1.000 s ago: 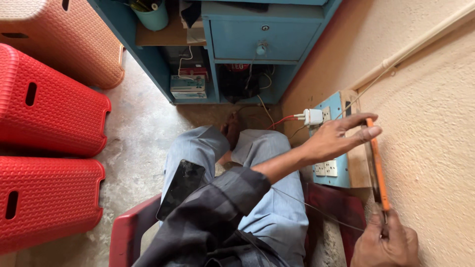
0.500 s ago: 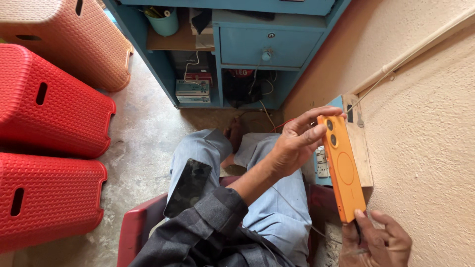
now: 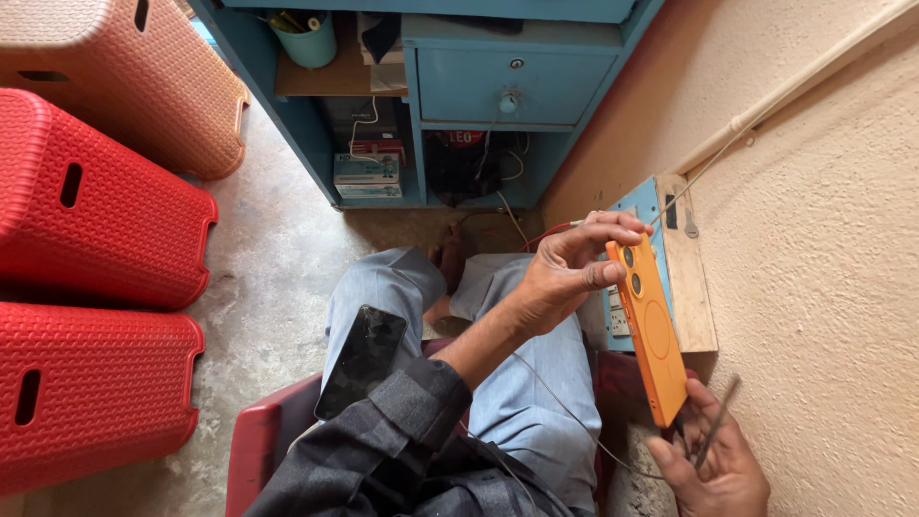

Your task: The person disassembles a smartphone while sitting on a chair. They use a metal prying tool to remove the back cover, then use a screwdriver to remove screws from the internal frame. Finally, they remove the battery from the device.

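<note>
The left hand (image 3: 570, 273) pinches the top end of an orange phone (image 3: 649, 330), fingers closed around its edge. The right hand (image 3: 713, 464) supports the lower end, fingers curled on a thin dark tool (image 3: 716, 436). The phone is upright beside the switch box (image 3: 661, 263) on the wall. A black phone (image 3: 362, 359) rests on the thigh; red baskets (image 3: 96, 287) stand nearby.
</note>
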